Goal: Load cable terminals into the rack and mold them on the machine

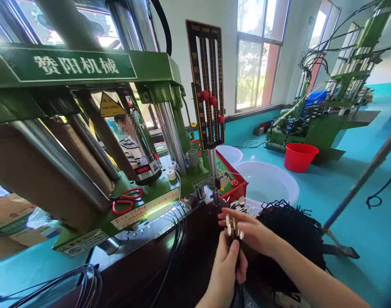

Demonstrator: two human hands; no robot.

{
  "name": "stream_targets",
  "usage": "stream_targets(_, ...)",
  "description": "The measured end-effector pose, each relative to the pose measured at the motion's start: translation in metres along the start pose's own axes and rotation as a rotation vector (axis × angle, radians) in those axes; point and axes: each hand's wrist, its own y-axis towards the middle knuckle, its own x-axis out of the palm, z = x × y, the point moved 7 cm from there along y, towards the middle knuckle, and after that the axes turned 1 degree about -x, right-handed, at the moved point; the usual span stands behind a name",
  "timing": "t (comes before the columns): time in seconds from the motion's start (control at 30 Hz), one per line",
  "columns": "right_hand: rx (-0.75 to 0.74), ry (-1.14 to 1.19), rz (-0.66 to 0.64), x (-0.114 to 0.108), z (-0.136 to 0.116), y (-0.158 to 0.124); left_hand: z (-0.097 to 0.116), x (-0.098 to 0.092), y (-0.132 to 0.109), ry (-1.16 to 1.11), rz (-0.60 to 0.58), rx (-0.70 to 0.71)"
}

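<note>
Down at lower centre, the left hand (224, 263) grips black cables (239, 295), metal connectors (228, 224) up; the right hand (256, 234) spreads loosely beside them. Green press (150, 70) crowds left; blue floor (352, 192) opens right.

A factory workshop: a green press (150, 68) at nine o'clock, another green machine (323, 128) at two.

Left grip (227, 259) curled tight; right grip (254, 231) alongside, fingers (238, 214) extended.
</note>
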Motion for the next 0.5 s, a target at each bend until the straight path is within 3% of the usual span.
stream_targets(0.1,-0.016,-0.227,-0.079,0.005,-0.014,0.014,-0.012,0.002,0.002,0.073,-0.005,-0.05)
stream_targets(0.23,0.112,-0.667,-0.409,0.03,-0.009,0.023,-0.02,0.0,0.006,0.016,0.023,-0.054)
stream_targets(0.33,0.108,-0.648,-0.58,0.046,-0.004,0.02,-0.019,-0.004,0.006,-0.104,0.068,-0.01)
stream_targets(0.5,0.166,-0.562,-0.695,0.055,0.012,0.029,-0.02,-0.022,0.012,-0.202,0.142,-0.01)
